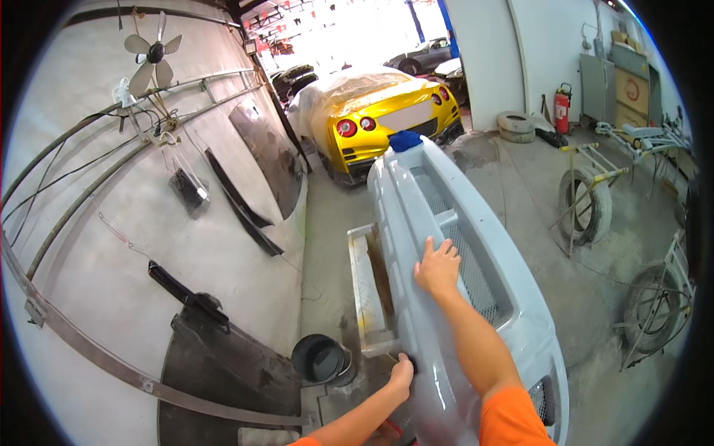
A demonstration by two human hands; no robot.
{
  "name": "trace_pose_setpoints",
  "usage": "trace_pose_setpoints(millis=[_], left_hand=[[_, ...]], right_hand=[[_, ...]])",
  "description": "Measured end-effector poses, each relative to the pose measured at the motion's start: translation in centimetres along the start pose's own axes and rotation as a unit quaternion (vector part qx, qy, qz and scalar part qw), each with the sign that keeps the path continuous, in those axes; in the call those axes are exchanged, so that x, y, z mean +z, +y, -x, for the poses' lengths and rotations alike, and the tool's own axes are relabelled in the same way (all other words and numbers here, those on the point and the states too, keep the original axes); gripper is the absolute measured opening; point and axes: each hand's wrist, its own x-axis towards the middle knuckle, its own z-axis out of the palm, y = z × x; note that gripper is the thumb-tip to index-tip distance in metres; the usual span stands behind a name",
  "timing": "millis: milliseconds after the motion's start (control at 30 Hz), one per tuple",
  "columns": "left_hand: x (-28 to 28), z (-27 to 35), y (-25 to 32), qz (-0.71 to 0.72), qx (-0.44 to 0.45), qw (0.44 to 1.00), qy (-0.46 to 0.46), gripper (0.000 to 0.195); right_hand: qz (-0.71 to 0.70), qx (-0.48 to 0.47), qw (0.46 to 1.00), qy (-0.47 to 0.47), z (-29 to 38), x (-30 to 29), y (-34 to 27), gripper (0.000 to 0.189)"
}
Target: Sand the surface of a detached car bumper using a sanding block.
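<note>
A large light-grey car bumper cover (pixel 413 245) with mesh grille inserts (pixel 474 273) stretches away before me. My right hand (pixel 439 268) lies on its upper face beside the long mesh opening, fingers spread, with nothing seen in it. At the bumper's left edge, my left hand (pixel 401 374) has its fingers curled near a small dark spot; whether it grips the edge or a small item cannot be made out. A blue cloth (pixel 405 141) rests on the bumper's far end. Under and left of the bumper is a worn white box-like stand (pixel 362 290).
A black bucket (pixel 321 359) stands on the floor at left, near a curved metal rail (pixel 100 351) and hanging dark parts. Ahead is a yellow car (pixel 385 120) partly under plastic film. Tyre-based stands (pixel 585 206) and a fire extinguisher (pixel 562 111) are at right.
</note>
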Motion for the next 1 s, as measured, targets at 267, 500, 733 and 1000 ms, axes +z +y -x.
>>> trace_pose_setpoints(millis=[267,500,733,1000], left_hand=[[-0.4,0.2,1.9,0.029,0.0,0.996,-0.079,0.082],[-1.5,0.9,2.8,0.012,-0.043,0.995,-0.091,0.078],[-1.4,1.5,2.0,0.05,-0.005,0.994,-0.101,0.079],[1.3,5.4,-2.4,-0.238,0.273,0.932,0.011,0.072]], right_hand=[[-0.039,-0.006,0.999,0.033,0.3,0.8,0.3,0.077],[0.013,-0.023,1.0,0.012,-0.3,0.9,0.0,0.067],[0.033,-0.013,0.999,-0.02,-0.6,0.5,-0.1,0.065],[0.057,-0.014,0.998,-0.021,-0.6,0.4,-0.5,0.065]])
